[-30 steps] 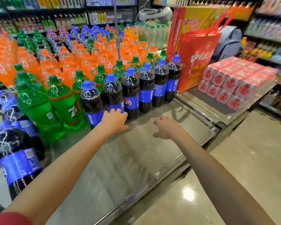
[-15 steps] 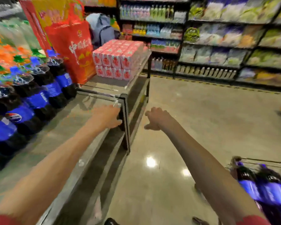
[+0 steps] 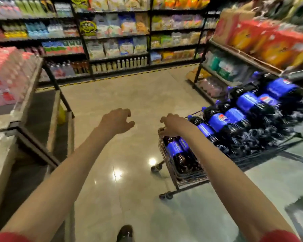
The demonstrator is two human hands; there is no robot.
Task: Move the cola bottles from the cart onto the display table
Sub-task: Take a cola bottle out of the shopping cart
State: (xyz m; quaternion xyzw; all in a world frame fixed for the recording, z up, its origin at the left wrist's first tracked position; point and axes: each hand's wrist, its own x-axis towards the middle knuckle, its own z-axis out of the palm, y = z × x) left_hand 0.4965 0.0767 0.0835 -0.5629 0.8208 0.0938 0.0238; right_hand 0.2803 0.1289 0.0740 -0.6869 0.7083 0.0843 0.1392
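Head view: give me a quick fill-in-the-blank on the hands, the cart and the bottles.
1. The bottles in the cart have ___ labels.
2. The left hand holds ___.
3. The cart stands on the person's ___ side.
Missing words: blue; nothing; right.

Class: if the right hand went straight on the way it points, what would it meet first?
Probably the cart, at its rim just below the right hand; depth is unclear.
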